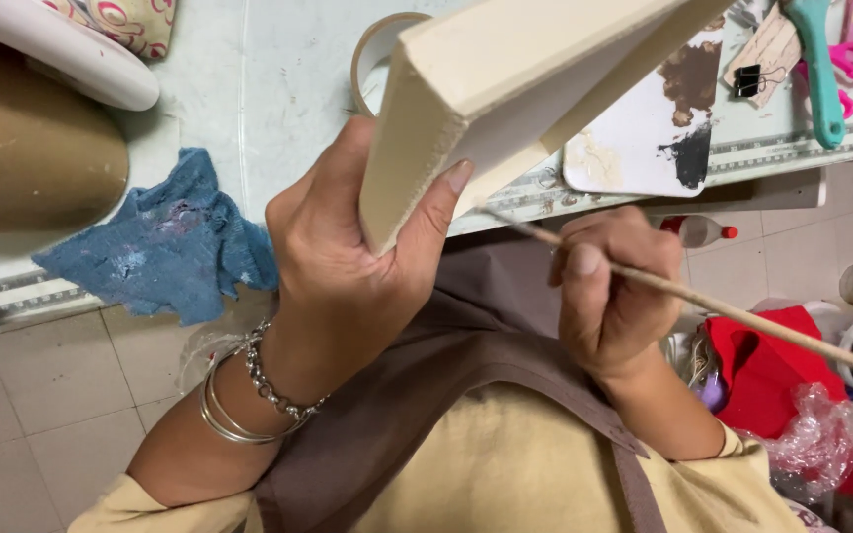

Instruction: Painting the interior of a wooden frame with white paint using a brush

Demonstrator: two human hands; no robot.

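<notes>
Cream-painted flat rectangular board (505, 89) sits high in the centre of the view, held up off the pale desk (249, 89) with its thick edge turned toward the camera. Its long axis runs from about 7 o'clock, where its lower corner rests in the palm, up toward 1 o'clock, where it leaves the picture.

Starting at 9 o'clock, a brown cardboard cylinder (32, 158) lies on the desk, and just right of it a crumpled blue cloth (165, 242) with paint smears hangs over the desk edge. Next comes the left hand (348, 266), wearing silver bangles and a chain bracelet (249, 395) at the wrist. Its grip is wrapped round the board's lower corner, thumb pressed against the near face and the fingers hidden behind.

A roll of tan tape (377, 49) peeks out behind the board at 12 o'clock. Right of the board lies a white palette (644, 138) smeared with brown and black paint.

At about 3 o'clock from the left hand, the right hand (614, 296) pinches a thin wooden-handled brush (742, 316); its fingers are pressed together round the stick. The brush runs from 4 o'clock up to 10 o'clock, its tip end at the underside of the board; the bristles cannot be made out.

Farther right, a teal-handled tool (819, 69) lies on the desk at 1 o'clock, and a red cloth (762, 370) sits below on the floor side.
</notes>
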